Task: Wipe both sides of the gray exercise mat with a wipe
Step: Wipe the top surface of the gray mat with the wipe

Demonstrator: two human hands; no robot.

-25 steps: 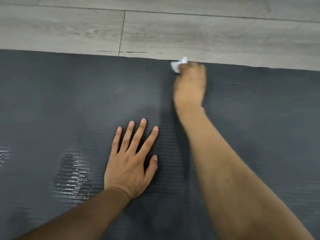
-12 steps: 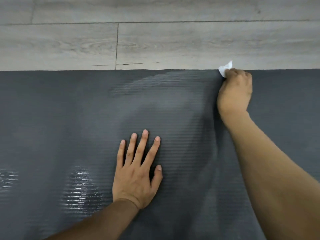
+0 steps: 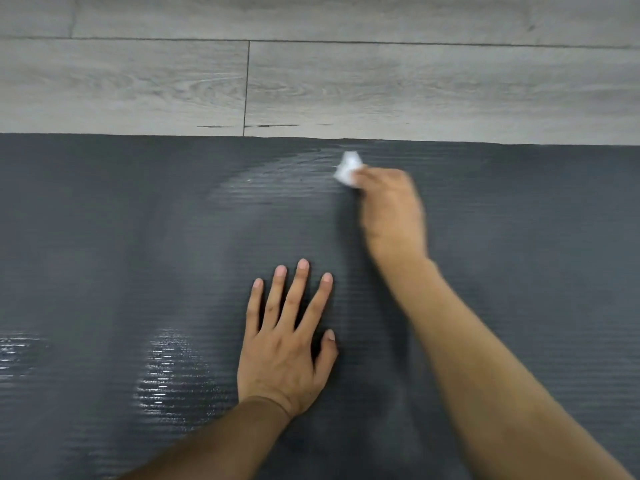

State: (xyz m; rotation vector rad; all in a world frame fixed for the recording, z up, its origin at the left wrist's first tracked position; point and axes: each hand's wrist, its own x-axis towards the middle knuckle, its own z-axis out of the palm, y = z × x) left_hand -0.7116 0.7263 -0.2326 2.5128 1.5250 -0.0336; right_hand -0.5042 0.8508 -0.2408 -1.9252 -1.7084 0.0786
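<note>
I've got the left hand flat on the gray mat, fingers spread. The right hand, blurred, pinches the crumpled white wipe against the mat near its far edge, beside the wooden floor.

no text, label, brand, number or sign can be read anywhere: none on the gray mat, none on the white wipe, none on the wooden floor across the top of the frame
</note>
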